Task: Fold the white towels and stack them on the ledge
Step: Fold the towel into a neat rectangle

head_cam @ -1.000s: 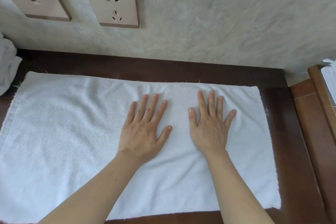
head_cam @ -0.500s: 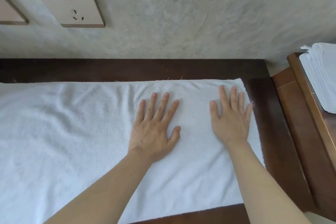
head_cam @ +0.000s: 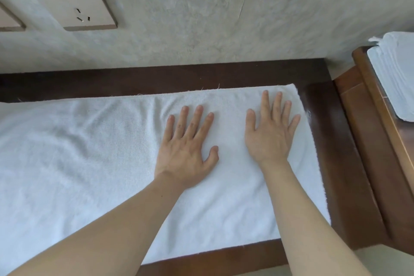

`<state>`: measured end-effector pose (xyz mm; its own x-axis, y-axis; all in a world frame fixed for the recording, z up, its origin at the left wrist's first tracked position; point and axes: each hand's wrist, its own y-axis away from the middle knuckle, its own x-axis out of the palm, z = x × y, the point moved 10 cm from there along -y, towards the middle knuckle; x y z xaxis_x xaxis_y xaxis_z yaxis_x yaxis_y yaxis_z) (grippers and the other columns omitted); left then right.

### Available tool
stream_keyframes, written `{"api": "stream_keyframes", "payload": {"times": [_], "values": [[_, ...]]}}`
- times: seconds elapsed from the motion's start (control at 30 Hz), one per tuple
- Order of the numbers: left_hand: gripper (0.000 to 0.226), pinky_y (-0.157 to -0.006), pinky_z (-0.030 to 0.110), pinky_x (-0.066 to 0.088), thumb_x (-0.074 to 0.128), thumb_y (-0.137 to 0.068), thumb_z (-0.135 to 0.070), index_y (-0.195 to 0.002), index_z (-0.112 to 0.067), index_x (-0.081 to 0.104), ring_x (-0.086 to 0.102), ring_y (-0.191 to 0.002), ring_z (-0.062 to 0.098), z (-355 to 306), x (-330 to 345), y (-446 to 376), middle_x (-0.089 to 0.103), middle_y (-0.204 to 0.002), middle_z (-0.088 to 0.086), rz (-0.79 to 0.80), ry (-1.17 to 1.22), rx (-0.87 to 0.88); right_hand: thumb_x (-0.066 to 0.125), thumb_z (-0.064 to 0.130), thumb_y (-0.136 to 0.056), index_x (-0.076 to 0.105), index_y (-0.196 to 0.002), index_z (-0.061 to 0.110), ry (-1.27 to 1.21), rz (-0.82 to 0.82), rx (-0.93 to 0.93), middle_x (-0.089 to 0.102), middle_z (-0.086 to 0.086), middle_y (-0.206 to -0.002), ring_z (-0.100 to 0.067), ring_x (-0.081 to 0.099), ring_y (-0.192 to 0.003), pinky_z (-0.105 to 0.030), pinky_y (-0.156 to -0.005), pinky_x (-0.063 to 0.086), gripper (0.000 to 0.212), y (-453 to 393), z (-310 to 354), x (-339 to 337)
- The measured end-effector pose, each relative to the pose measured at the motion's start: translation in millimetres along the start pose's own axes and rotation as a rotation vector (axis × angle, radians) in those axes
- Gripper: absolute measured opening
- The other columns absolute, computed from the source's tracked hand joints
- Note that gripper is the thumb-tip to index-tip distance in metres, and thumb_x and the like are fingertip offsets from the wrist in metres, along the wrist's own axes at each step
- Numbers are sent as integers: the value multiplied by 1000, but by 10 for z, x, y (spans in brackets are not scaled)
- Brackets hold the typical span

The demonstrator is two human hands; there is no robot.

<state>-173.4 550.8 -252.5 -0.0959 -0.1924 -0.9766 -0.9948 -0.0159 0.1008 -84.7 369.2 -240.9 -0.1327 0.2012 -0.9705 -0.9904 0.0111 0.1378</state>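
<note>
A white towel lies spread flat on a dark wooden tabletop, running off the left edge of view. My left hand rests palm down on the towel near its middle, fingers apart. My right hand lies flat near the towel's right edge, fingers spread, holding nothing. At the far right a stack of folded white towels sits on a lighter wooden ledge.
A grey textured wall rises directly behind the table, with a beige socket plate at upper left and part of another plate beside it. A strip of bare wood shows between towel and wall.
My right hand slid rightward over the towel toward its right edge, and the left hand followed a little. The view swung right, bringing the stacked towels on the ledge into sight.
</note>
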Motion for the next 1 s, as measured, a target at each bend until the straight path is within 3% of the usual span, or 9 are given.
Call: {"api": "stream_keyframes", "payload": {"times": [0.1,0.17,0.4,0.57,0.73,0.8,0.9,1.0], "values": [[73,-124,50,2,19,-96,-63,-160,-32,1,-15,-153,20,-2,7,10,-5,-168,-4,-10,20,5,8,55,-104,-2,-159,36,-66,-4,-153,-4,0,-169,-23,-7,-155,-52,-124,-4,60,732,436,130],[74,-124,49,0,19,-95,-63,-160,-32,0,-15,-153,20,0,5,14,-6,-168,-5,-19,13,9,6,55,-105,-5,-159,36,31,31,-165,-4,-1,-168,-22,-6,-155,-53,-124,3,59,1132,360,288],[75,-124,49,-4,13,-93,-63,-159,-33,-4,-14,-153,23,-4,-12,9,-8,-167,-4,-20,2,23,-2,61,-99,-14,-157,38,60,2,179,-15,1,-167,-22,-17,-153,-51,-122,-8,63,1100,-708,79],[75,-123,48,-6,12,-92,-64,-159,-33,-4,-16,-153,23,-2,-39,19,-11,-167,-4,-20,28,39,2,64,-101,-6,-158,42,86,47,-188,-9,4,-168,-17,-13,-154,-49,-124,-6,62,1486,-230,212],[75,-123,48,-6,12,-92,-64,-159,-33,-2,-15,-153,23,-10,-20,21,-8,-168,-4,-32,20,44,-8,65,-95,-10,-158,36,135,34,211,-10,0,-168,-21,-12,-154,-52,-123,-3,69,1411,-1217,24],[75,-124,48,-6,14,-92,-64,-159,-33,1,-13,-153,23,-7,-30,19,-5,-168,-5,-49,38,43,-6,66,-94,-8,-159,31,136,-12,199,-10,-2,-168,-23,-12,-154,-53,-123,-6,74,1356,-1048,-45],[76,-123,48,-6,14,-92,-64,-159,-33,3,-12,-154,23,-6,-41,21,-2,-168,-6,-59,50,44,0,67,-98,-10,-158,36,12,-47,-28,-15,4,-167,-17,-18,-153,-44,-123,-13,69,1275,-321,-11],[77,-123,47,-7,13,-90,-65,-159,-33,1,-14,-153,22,-10,-35,21,-4,-168,-6,-49,50,43,-6,67,-96,-10,-157,41,-52,8,-162,-18,8,-166,-14,-21,-151,-43,-123,-12,66,1252,197,182]]}}
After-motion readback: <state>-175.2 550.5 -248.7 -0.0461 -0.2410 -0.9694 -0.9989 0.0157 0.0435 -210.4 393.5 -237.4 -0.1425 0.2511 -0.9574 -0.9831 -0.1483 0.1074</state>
